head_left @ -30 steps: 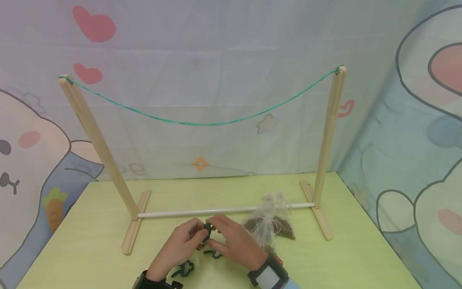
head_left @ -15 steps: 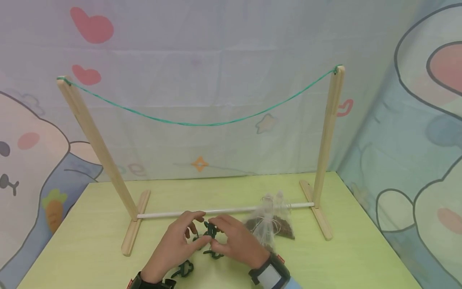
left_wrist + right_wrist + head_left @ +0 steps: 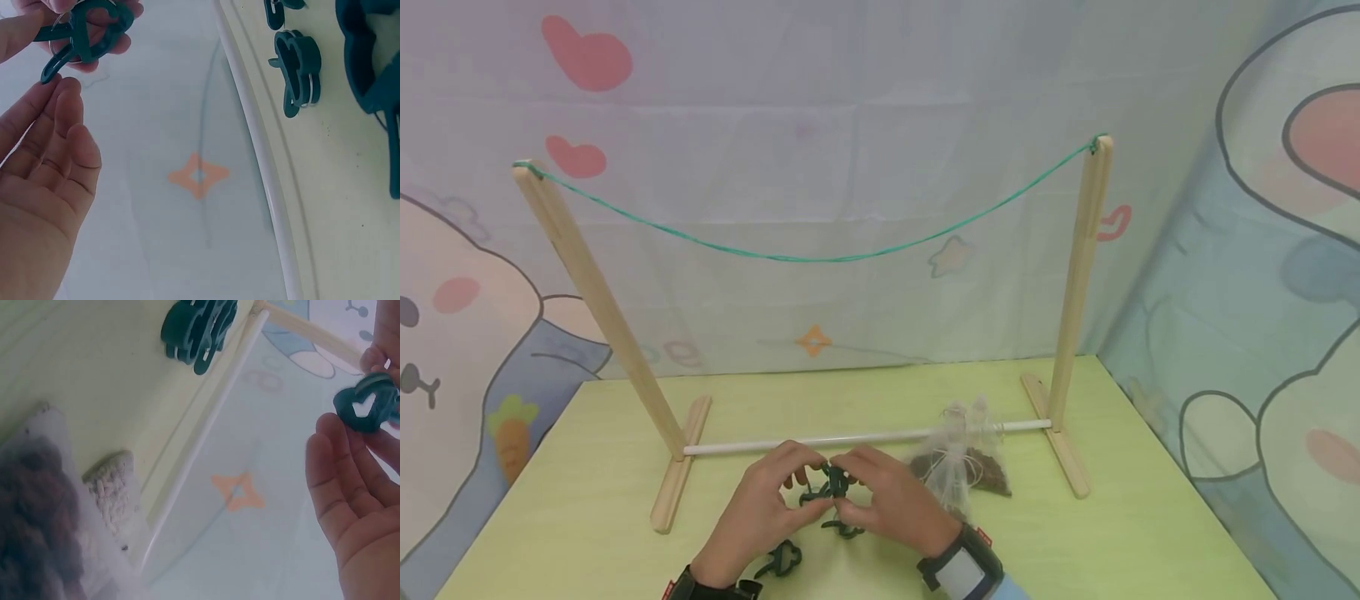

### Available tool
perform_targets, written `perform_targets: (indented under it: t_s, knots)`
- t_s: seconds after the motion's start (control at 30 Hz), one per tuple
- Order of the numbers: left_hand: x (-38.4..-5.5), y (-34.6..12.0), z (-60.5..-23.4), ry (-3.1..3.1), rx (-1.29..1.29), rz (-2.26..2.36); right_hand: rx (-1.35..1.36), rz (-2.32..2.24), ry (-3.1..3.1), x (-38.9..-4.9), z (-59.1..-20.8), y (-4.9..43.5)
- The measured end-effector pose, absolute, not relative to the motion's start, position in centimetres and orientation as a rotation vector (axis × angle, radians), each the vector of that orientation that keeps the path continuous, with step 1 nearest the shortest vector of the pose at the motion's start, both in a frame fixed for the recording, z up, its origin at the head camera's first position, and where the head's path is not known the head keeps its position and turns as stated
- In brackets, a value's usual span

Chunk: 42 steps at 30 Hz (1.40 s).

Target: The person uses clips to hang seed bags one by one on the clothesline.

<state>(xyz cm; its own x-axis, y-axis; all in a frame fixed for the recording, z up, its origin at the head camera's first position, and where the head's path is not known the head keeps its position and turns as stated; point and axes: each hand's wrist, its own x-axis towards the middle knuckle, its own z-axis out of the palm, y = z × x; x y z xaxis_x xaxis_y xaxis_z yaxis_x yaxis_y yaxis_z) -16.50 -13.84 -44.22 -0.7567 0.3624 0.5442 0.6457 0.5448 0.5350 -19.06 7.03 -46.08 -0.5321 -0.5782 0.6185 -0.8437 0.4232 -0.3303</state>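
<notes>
Between my two hands, over the table, is a dark green plant clip with a flower-shaped loop and a metal ring spring. My left hand pinches its two handles between thumb and fingertips; the left wrist view shows a fingertip right at the end of one handle. My right hand grips the clip's looped end, as the right wrist view shows with the loop against the fingers. Below the hands, more green clips lie on the table, one under the held one and another nearer the front.
A wooden frame with a left post and right post stands behind the hands. A green string sags between the post tops, and a white rod joins the bases. Mesh bags with brown filling lie at right.
The left fingers came off the clip and spread, then closed on its handles. Meanwhile the right hand kept hold of the clip, which has turned. The clips on the table stayed put.
</notes>
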Motion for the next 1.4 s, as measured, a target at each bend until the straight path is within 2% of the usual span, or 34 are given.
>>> perform_targets:
  t_s: [0.17,0.4,0.5,0.83,1.17,1.4]
  knots:
    - [-16.5,-14.2,-44.3,-2.395,-0.774,-1.038,1.114,0.932,-2.417,-19.6,-45.7,8.4]
    - [-16.3,-14.6,-44.2,-2.364,-0.738,-1.030,0.659,0.986,-2.677,-20.8,-44.5,12.3]
    - [-16.2,-14.7,-43.9,-2.354,-0.724,-1.040,0.553,0.945,-2.725,-21.3,-44.2,14.0]
    - [-16.1,-14.7,-43.3,-2.290,-0.673,-1.036,0.399,0.851,-2.891,-21.2,-42.8,17.3]
    - [-16.3,-14.7,-43.4,-2.203,-0.702,-0.965,0.251,0.829,-3.082,-21.1,-43.0,18.2]
    - [-16.6,-14.7,-43.7,-2.144,-0.695,-0.947,0.250,0.915,-3.090,-21.2,-43.8,17.9]
